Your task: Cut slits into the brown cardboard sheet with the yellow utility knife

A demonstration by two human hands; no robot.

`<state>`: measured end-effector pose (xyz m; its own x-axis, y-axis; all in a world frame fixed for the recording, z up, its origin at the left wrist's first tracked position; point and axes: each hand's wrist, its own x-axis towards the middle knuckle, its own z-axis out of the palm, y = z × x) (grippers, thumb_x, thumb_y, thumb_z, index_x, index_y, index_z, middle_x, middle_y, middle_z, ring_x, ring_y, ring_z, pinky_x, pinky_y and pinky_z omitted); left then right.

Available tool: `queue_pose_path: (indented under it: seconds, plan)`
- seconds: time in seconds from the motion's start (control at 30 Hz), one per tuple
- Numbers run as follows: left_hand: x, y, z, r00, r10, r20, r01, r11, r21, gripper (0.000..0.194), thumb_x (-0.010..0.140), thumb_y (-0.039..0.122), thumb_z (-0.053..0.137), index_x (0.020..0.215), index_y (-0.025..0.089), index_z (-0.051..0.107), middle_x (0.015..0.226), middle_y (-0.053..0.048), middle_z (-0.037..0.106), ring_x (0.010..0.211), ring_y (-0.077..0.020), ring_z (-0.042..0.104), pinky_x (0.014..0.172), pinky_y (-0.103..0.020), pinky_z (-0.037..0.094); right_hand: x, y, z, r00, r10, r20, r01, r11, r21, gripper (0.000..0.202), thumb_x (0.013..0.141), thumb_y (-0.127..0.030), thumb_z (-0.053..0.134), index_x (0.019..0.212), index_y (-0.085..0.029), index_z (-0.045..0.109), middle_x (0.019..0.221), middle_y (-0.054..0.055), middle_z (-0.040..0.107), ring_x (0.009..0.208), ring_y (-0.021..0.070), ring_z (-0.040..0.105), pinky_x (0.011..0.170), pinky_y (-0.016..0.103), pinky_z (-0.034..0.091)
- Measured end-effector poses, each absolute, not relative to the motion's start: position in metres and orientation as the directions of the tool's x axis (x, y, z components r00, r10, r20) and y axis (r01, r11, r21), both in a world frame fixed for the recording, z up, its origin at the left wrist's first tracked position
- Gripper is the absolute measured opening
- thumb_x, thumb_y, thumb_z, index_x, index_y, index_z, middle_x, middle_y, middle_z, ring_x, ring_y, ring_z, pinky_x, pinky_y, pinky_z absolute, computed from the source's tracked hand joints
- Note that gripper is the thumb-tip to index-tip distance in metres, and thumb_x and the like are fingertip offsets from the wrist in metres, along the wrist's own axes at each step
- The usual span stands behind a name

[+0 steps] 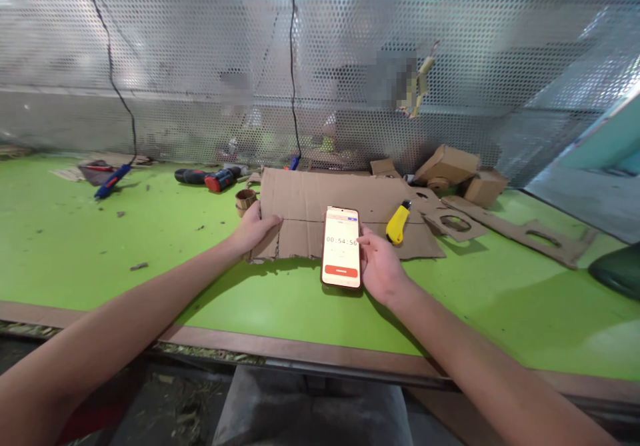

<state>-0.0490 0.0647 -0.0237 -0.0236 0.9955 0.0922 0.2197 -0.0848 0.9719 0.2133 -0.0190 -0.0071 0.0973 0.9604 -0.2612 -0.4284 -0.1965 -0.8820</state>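
Observation:
A torn-edged brown cardboard sheet (300, 196) with a dark line across it lies on the green table (240, 313). My left hand (254, 228) grips its left edge, the thumb on top and the other fingers partly hidden. In my right hand (383, 266) is a phone (341, 249) with a lit screen showing a running-time display, held over the sheet's front edge. A yellow cutter (399, 223) rests on the sheet, just right of the phone. Beside my left fingertips stands a small round brown roll (245, 199).
Behind the sheet at the left lie a red and black drill (220, 178) and a blue corded tool (113, 181). Cut cardboard pieces (455, 223) and folded cardboard boxes (447, 165) sit at the right. A perforated metal screen (190, 66) closes off the back.

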Motion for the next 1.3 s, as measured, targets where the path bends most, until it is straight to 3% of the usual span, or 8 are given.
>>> queue_pose_path:
  seconds: [0.4, 0.8, 0.93, 1.07, 1.2, 1.3]
  plan:
    - [-0.051, 0.069, -0.030, -0.014, 0.993, 0.119, 0.231, -0.112, 0.966, 0.049, 0.080, 0.035, 0.077, 0.120, 0.015, 0.058, 0.132, -0.019, 0.071, 0.118, -0.0333, 0.071, 0.103, -0.050, 0.056, 0.212, -0.019, -0.004, 0.093, 0.956, -0.278, -0.445, -0.210, -0.871, 0.035, 0.089, -0.016, 0.058, 0.122, -0.027, 0.067, 0.105, 0.006, 0.081, 0.102, 0.0306, 0.076, 0.084, 0.050, 0.068]
    - [-0.050, 0.067, -0.029, 0.007, 0.993, 0.117, 0.213, -0.116, 0.970, 0.053, 0.081, 0.035, 0.077, 0.126, 0.014, 0.058, 0.134, -0.019, 0.071, 0.118, -0.0333, 0.071, 0.104, -0.052, 0.056, 0.217, -0.016, -0.009, 0.080, 0.968, -0.238, -0.438, -0.181, -0.880, 0.024, 0.090, -0.017, 0.061, 0.111, -0.025, 0.068, 0.110, 0.004, 0.081, 0.101, 0.0253, 0.076, 0.085, 0.042, 0.067]
    - [-0.051, 0.066, -0.028, 0.011, 0.993, 0.121, 0.217, -0.120, 0.969, 0.056, 0.080, 0.037, 0.078, 0.127, 0.015, 0.059, 0.134, -0.019, 0.071, 0.118, -0.0336, 0.071, 0.104, -0.053, 0.056, 0.226, -0.011, 0.002, 0.102, 0.968, -0.229, -0.454, -0.160, -0.877, 0.023, 0.091, -0.024, 0.061, 0.113, -0.022, 0.069, 0.107, 0.008, 0.082, 0.098, 0.0293, 0.078, 0.084, 0.047, 0.068]
    - [-0.053, 0.069, -0.033, 0.000, 0.993, 0.120, 0.221, -0.117, 0.968, 0.059, 0.078, 0.041, 0.081, 0.126, 0.016, 0.060, 0.132, -0.019, 0.072, 0.116, -0.0354, 0.072, 0.104, -0.056, 0.056, 0.253, -0.001, 0.022, 0.220, 0.942, -0.255, -0.417, -0.146, -0.897, 0.033, 0.099, -0.038, 0.053, 0.117, -0.018, 0.070, 0.106, 0.014, 0.082, 0.091, 0.0337, 0.080, 0.072, 0.051, 0.069]
    - [-0.053, 0.072, -0.035, -0.001, 0.991, 0.137, 0.220, -0.133, 0.966, 0.057, 0.076, 0.042, 0.081, 0.123, 0.016, 0.061, 0.131, -0.018, 0.073, 0.115, -0.0359, 0.072, 0.106, -0.057, 0.056, 0.299, 0.017, 0.031, 0.413, 0.874, -0.254, -0.312, -0.126, -0.942, 0.040, 0.101, -0.051, 0.049, 0.112, -0.019, 0.072, 0.094, 0.012, 0.081, 0.075, 0.0325, 0.079, 0.061, 0.050, 0.067]
    - [-0.054, 0.072, -0.034, -0.001, 0.989, 0.149, 0.221, -0.145, 0.964, 0.056, 0.074, 0.043, 0.082, 0.119, 0.016, 0.062, 0.131, -0.019, 0.073, 0.119, -0.0384, 0.071, 0.107, -0.058, 0.054, 0.340, 0.026, 0.031, 0.524, 0.821, -0.226, -0.246, -0.108, -0.963, 0.040, 0.101, -0.050, 0.050, 0.111, -0.018, 0.071, 0.084, 0.010, 0.079, 0.067, 0.0293, 0.077, 0.059, 0.046, 0.066]
